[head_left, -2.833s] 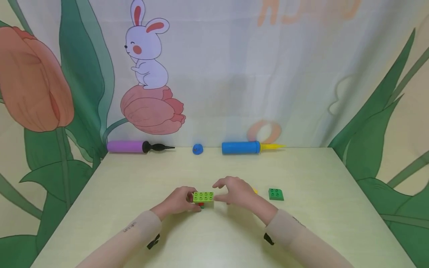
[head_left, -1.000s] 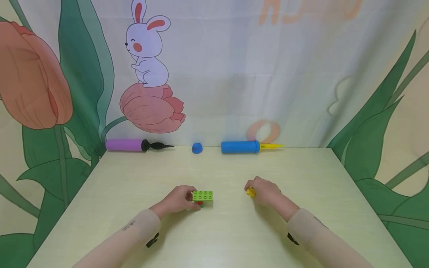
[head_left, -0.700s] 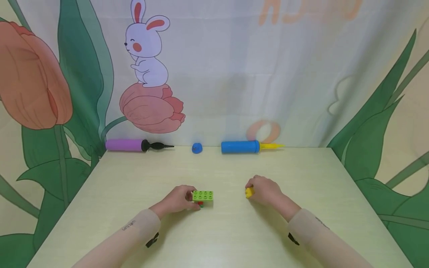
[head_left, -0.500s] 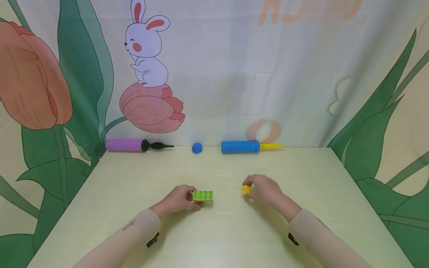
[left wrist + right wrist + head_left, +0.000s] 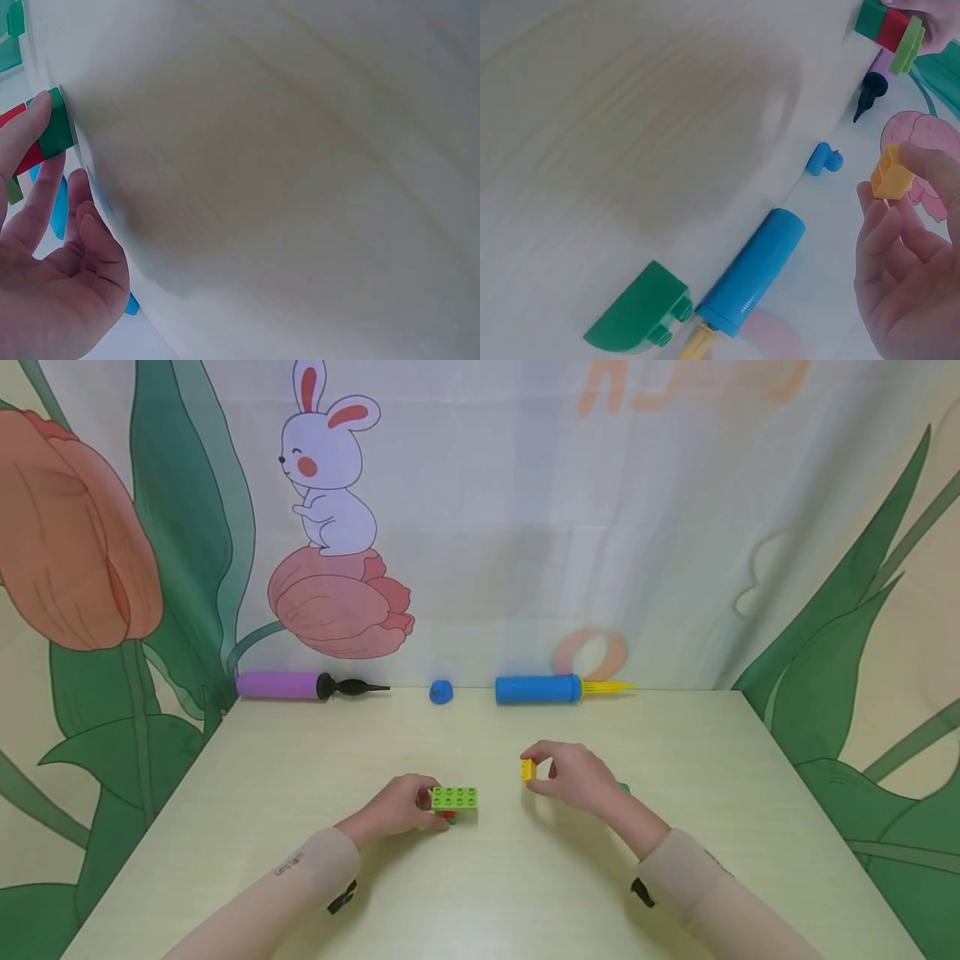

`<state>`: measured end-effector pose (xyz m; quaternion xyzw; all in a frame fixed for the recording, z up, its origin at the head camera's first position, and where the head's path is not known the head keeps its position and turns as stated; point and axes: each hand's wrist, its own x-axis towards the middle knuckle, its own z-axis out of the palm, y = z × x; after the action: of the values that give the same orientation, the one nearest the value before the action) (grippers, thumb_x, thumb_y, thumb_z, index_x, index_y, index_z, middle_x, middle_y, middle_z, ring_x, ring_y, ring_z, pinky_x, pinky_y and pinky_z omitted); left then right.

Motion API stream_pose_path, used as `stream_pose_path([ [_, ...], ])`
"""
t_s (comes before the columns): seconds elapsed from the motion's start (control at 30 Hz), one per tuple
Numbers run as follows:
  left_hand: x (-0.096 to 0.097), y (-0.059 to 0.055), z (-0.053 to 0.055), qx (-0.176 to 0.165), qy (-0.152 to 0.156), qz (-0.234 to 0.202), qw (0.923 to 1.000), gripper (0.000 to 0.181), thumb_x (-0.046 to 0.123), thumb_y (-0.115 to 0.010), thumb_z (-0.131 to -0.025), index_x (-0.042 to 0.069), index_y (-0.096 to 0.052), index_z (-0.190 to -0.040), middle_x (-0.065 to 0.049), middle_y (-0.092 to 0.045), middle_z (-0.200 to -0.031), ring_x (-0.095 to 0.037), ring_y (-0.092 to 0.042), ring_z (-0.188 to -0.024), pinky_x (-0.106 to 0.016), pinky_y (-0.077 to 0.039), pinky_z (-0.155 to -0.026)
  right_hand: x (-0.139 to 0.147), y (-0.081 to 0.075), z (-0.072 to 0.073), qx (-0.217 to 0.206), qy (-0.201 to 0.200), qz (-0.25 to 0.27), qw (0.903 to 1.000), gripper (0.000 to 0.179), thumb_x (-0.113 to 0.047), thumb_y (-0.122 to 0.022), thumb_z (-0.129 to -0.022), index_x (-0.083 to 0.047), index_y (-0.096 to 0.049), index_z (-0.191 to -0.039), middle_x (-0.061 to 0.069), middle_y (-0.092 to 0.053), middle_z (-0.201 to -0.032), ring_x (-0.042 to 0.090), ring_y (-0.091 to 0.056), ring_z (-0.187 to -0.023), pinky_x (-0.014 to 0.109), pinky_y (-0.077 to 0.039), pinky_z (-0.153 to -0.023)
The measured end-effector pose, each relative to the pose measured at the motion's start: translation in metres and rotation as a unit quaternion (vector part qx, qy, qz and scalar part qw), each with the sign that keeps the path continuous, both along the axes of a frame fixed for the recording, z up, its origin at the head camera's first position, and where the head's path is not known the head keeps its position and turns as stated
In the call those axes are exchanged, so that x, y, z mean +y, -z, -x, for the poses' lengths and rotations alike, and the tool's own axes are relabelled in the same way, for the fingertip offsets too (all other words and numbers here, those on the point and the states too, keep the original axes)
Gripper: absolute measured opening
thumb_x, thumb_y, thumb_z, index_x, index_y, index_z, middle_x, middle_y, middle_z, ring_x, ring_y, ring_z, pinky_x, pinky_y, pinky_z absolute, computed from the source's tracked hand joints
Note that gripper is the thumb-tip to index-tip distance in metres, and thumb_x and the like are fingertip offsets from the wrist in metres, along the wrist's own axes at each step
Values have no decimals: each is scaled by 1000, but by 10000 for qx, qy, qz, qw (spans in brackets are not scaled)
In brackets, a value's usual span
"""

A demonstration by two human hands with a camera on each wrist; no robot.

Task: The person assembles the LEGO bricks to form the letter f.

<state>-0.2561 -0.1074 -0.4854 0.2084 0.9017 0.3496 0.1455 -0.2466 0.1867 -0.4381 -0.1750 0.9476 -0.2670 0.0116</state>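
My left hand [image 5: 396,807] holds a small stack of toy bricks upright on the table. On top sits a wide lime-green brick [image 5: 454,798] with two rows of studs. Beneath it come a red brick [image 5: 892,30] and, lowest, a dark green brick [image 5: 56,129], pinched between thumb and finger in the left wrist view. To the right, my right hand [image 5: 579,777] pinches a small yellow brick [image 5: 528,769] by its ends, raised over the table. The yellow brick's hollow underside [image 5: 892,174] shows in the right wrist view.
Behind my right wrist lies a green brick with a curved side [image 5: 641,307], mostly hidden in the head view. Along the table's back edge are a purple pump [image 5: 281,685], a blue toy duck [image 5: 441,692] and a blue pump [image 5: 537,689]. A printed curtain [image 5: 465,527] hangs behind.
My right hand has gone from beside the stack to the yellow brick, taken it, and lifted it, turning it and moving left. The left hand and the stack have stayed put.
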Motion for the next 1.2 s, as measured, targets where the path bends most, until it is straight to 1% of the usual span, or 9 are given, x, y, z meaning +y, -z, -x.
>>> stream_pose_path([
  [0.13, 0, 0, 0, -11, -26, 19, 10000, 40, 19, -84, -75, 5, -65, -107, -2, -55, -77, -16, -48, -73, -30, -39, -63, -4, -2, 0, 97, -138, 237, 9996, 38, -23, -80, -80, -15, -68, -115, -7, -66, -99, 18, -59, -84, 31, -47, -70],
  [0.23, 0, 0, -1, -30, -33, 25, 10000, 40, 19, -84, -75, 5, -65, -107, -2, -55, -78, -16, -48, -73, -29, -39, -64, -7, -2, 0, 152, -242, 431, 9987, 39, -23, -81, -80, -12, -68, -115, -7, -66, -100, 22, -60, -91, 34, -47, -77],
  [0.47, 1, -3, -1, -66, -50, -31, 10000, 39, 18, -84, -75, 5, -65, -106, -4, -55, -79, -17, -48, -74, -31, -39, -64, -16, -4, 0, 178, -222, 465, 9985, 38, -26, -82, -78, -16, -70, -112, -9, -68, -96, 16, -58, -97, 38, -45, -85],
  [0.63, 1, -1, 0, -70, -27, 38, 10000, 39, 19, -84, -75, 6, -65, -107, -3, -56, -79, -17, -48, -75, -31, -39, -65, -24, -4, -2, -59, -256, 600, 9978, 37, -27, -82, -78, -17, -71, -112, -11, -67, -93, 15, -58, -98, 37, -44, -83],
  [0.7, 1, 0, 0, -94, -35, 56, 9999, 40, 19, -84, -75, 6, -65, -108, -3, -55, -80, -17, -48, -75, -32, -39, -65, -27, -3, -2, -85, -297, 639, 9975, 37, -27, -82, -78, -18, -71, -112, -11, -67, -94, 15, -58, -98, 37, -44, -83],
  [0.8, 1, 1, 1, -117, -66, 49, 9999, 40, 19, -84, -75, 6, -65, -108, -3, -55, -80, -17, -48, -76, -32, -39, -65, -32, -2, -3, 14, -404, 638, 9971, 38, -27, -82, -78, -18, -70, -113, -11, -67, -97, 15, -58, -98, 38, -44, -84],
  [1.03, 0, 3, 2, 10, 74, 30, 10000, 34, 19, -84, -75, 9, -65, -101, 0, -55, -77, -16, -49, -72, -31, -40, -63, -43, -1, -4, 119, -602, 836, 9946, 38, -24, -80, -80, -17, -69, -115, -9, -66, -107, 16, -60, -96, 37, -46, -80],
  [1.2, 0, 3, 2, 10, 88, 17, 10000, 32, 19, -84, -76, 9, -65, -100, 0, -55, -76, -16, -48, -71, -31, -39, -63, -51, 0, -5, 139, -663, 892, 9937, 38, -25, -81, -79, -18, -69, -114, -9, -67, -106, 15, -60, -94, 33, -47, -78],
])
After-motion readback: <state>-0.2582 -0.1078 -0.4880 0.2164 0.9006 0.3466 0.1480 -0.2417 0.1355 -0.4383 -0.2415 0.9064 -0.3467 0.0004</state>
